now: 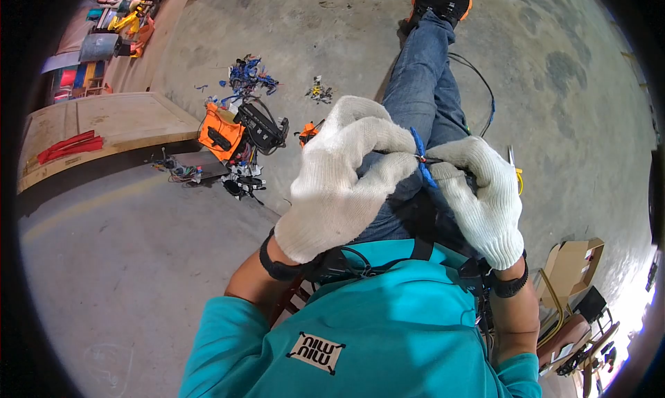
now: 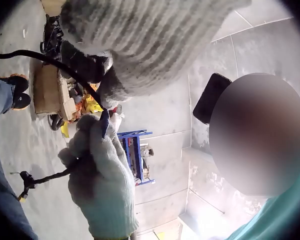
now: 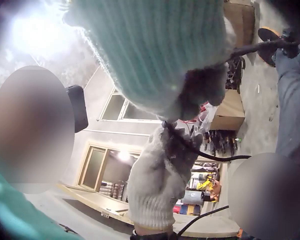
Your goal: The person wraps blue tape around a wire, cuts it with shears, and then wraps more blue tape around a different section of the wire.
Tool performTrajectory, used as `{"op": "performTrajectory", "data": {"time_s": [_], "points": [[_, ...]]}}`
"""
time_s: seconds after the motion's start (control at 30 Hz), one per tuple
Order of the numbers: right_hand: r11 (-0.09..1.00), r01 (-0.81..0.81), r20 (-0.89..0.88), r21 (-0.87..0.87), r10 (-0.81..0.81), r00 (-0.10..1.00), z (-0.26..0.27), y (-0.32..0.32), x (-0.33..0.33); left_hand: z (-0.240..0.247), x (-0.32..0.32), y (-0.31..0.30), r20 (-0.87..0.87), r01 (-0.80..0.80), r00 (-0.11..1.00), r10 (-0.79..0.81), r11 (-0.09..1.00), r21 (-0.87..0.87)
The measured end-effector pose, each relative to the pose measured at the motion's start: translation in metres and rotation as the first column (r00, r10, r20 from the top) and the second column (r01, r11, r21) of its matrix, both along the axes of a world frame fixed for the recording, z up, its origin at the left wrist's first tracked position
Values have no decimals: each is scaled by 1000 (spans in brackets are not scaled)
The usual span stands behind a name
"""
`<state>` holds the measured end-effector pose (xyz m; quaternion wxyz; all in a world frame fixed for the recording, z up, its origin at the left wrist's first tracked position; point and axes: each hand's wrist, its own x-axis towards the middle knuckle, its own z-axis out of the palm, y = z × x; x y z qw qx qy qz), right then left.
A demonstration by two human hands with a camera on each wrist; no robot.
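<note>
Both hands wear white knit gloves and meet over the lap. In the head view the left hand [image 1: 353, 169] pinches a blue strip of tape [image 1: 418, 140] wrapped at a black cable, thumb and forefinger together. From the other side the right hand [image 1: 485, 187] pinches the same spot, its other fingers curled. The left wrist view shows the black cable [image 2: 50, 61] running to the pinch, where the blue wrap sits between the fingertips. A dark cable end with a small connector [image 2: 27, 181] hangs out past the right hand. In the right wrist view the black cable [image 3: 215, 157] trails off sideways.
Outstretched legs in jeans [image 1: 415, 72] lie under the hands. On the concrete floor are a blue pile of scraps [image 1: 251, 76], an orange bag [image 1: 220, 133] and a black case [image 1: 262, 126]. A wooden platform [image 1: 104, 121] bears red strips [image 1: 71, 147]. A cardboard box [image 1: 571, 266] stands right.
</note>
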<state>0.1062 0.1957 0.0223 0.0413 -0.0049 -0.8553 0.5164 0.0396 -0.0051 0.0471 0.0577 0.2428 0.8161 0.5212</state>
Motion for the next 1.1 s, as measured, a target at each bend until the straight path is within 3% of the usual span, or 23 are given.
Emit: {"op": "performTrajectory", "data": {"time_s": [0.17, 0.43, 0.57, 0.67, 0.8, 0.83, 0.9, 1.1], "points": [[1000, 6, 29, -17, -5, 1000, 4, -1, 1, 1, 4, -1, -14, -31, 999, 30, 998, -48], [1000, 4, 15, -5, -4, 1000, 3, 1, 0, -6, -3, -7, -165, 136, 977, -131, 990, 19], [1000, 11, 22, 4, -11, 1000, 4, 0, 1, -6, -3, -9, -166, 142, 976, -137, 990, 17], [1000, -24, -72, 15, 25, 997, 1, 2, 2, -3, -2, -10, -146, 148, 978, -149, 989, -15], [996, -36, -248, 83, 55, 967, -9, -1, 2, 9, 6, -7, 17, 81, 997, -80, 995, -64], [994, -59, -256, 88, 80, 963, -11, -1, 3, 11, 5, -5, 48, 71, 997, -65, 990, -121], [981, -68, -301, 182, 122, 946, -14, -3, 3, 6, 0, -7, -46, 108, 992, -121, 969, -224], [959, -50, -346, 280, 149, 926, -26, -25, 3, 7, 13, -17, 113, 0, 993, 36, 953, -303]]}}
